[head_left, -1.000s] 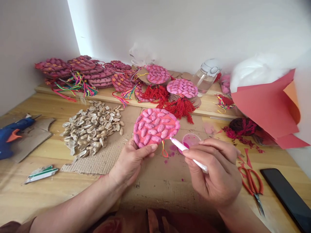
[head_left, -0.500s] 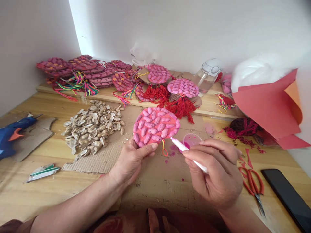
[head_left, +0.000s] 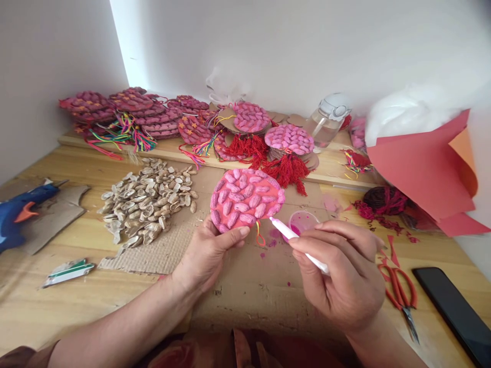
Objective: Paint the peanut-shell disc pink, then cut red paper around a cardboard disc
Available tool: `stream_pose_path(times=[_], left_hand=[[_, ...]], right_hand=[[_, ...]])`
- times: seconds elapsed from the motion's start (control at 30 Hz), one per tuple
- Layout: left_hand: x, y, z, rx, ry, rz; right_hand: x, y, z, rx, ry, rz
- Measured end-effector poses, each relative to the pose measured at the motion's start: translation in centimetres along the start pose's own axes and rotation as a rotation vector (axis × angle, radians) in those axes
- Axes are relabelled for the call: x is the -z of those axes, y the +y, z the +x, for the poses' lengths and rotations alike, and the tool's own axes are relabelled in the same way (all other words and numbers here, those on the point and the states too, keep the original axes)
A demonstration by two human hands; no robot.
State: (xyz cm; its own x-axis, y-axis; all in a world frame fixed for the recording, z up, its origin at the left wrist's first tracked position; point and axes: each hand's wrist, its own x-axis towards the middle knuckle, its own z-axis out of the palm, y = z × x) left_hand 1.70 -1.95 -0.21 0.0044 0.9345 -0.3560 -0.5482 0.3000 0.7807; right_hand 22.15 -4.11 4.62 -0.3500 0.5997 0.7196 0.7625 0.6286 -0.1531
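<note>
My left hand (head_left: pixel 209 250) grips the lower left edge of a round red disc (head_left: pixel 247 200) covered with pink-painted peanut shells, thumb on its front. A small yellow and orange cord loop (head_left: pixel 261 237) hangs from the disc's lower edge. Between the fingers of my right hand (head_left: pixel 341 271) is a white pen-like tool (head_left: pixel 295 241), its pink-stained tip at the disc's lower right edge. Whether the tip is a brush or a felt nib I cannot tell. Behind the tool stands a clear cup (head_left: pixel 303 220) with magenta liquid, partly hidden.
Peanut shells (head_left: pixel 149 197) are heaped on cardboard at left, beside a blue glue gun (head_left: pixel 26 204). Tasselled discs (head_left: pixel 289 140) and a bottle (head_left: pixel 328 120) line the back ledge. Red-handled scissors (head_left: pixel 401 291), a black phone (head_left: pixel 452 306) and red paper (head_left: pixel 422 174) lie at right.
</note>
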Motion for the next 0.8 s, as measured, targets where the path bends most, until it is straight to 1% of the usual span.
stream_pose_path(times=[0.17, 0.3, 0.47, 0.63, 0.8], left_hand=[[0.13, 0.08, 0.06, 0.033, 0.01, -0.034], [0.22, 0.15, 0.16, 0.082, 0.023, -0.07], [0.28, 0.1, 0.34, 0.164, 0.011, -0.123], [0.35, 0.14, 0.44, 0.203, 0.029, -0.171], [0.59, 0.15, 0.53, 0.253, 0.023, -0.21]], right_hand=[[0.25, 0.35, 0.02, -0.004, 0.017, -0.01], [0.2, 0.35, 0.11, -0.006, 0.03, 0.014], [0.0, 0.31, 0.1, -0.003, 0.015, 0.033], [0.15, 0.58, 0.2, -0.014, 0.043, 0.014], [0.22, 0.86, 0.27, -0.014, 0.061, 0.026]])
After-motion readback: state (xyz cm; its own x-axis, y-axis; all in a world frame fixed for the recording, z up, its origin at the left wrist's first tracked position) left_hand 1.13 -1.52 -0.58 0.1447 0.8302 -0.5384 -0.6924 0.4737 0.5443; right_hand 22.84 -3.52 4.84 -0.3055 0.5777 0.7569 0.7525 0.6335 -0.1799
